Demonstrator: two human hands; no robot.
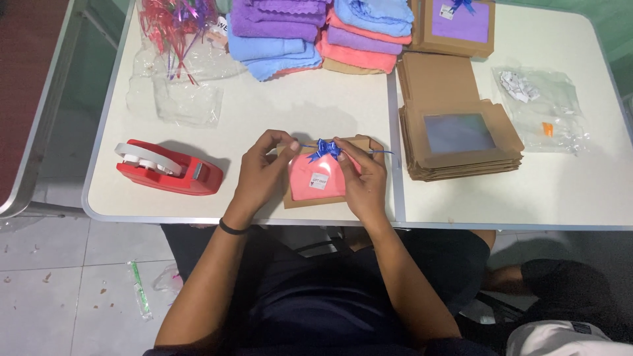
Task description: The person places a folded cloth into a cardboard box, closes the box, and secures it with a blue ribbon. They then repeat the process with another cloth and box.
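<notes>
a person's left hand and right hand press on a small brown gift box near the front edge of the bench, just left of its middle seam. the box shows pink cloth through its window and carries a blue ribbon bow at its far side. both hands rest fingers on the box and the thin ribbon tails by the bow; whether each grip is pinched shut on the ribbon cannot be told. the box looks light and stiff-walled yet easily dented, the bow flimsy, so it is likely best held by its cardboard sides. a red tape dispenser sits toward the front left corner, folded towels lie along the far edge, and flat boxes are stacked right of the seam.
</notes>
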